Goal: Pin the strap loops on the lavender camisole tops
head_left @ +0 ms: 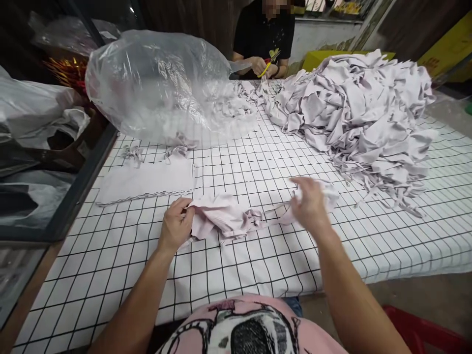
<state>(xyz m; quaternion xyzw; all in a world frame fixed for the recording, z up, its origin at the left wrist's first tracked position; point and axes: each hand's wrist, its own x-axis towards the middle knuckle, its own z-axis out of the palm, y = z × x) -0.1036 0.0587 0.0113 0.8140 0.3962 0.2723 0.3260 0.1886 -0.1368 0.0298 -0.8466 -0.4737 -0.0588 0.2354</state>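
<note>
On the checked tablecloth [236,169], head view, the left hand [176,223] pinches a crumpled cloth [221,216] near the front edge; whether the blurred right hand [311,205], beside it over more fabric [332,191], grips anything, I cannot tell.

The crumpled pale-lilac cloth piece [224,216] looks matt. The big clear plastic bag [147,83] is glossy and wrinkled, the black-checked white table cover [243,169] smooth.
</note>
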